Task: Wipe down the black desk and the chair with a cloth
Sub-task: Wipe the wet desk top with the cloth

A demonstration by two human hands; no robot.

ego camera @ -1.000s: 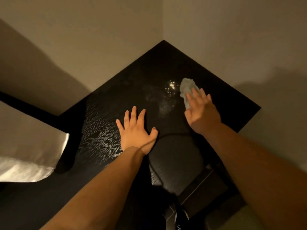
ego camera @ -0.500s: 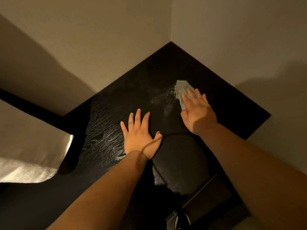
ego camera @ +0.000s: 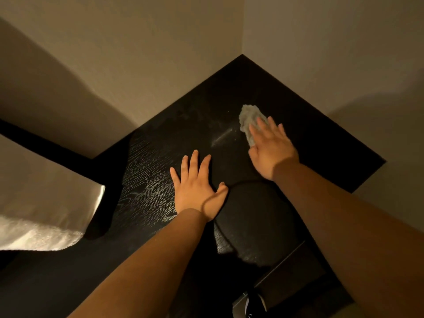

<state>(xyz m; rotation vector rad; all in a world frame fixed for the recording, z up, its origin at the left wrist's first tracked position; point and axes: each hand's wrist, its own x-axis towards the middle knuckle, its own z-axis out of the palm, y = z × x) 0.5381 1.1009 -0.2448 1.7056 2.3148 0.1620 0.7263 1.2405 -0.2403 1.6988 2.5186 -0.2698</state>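
mostly dark head view, looking down. black desk [ego camera: 309, 115] fills frame centre, wedged into wall corner [ego camera: 243, 31] at top. right hand [ego camera: 273, 150], centre right, fingers straight, pressing grey cloth [ego camera: 249, 118] flat onto desk. left hand [ego camera: 197, 189], frame centre, fingers spread, palm flat on desk, holding nothing. pale smear [ego camera: 221, 137] just left of cloth. judgement: desk wipe under way, far corner and right edge likely left. chair not clearly seen, lower right too dark to tell; chair wipe likely not begun. white fabric [ego camera: 41, 203] at left edge.
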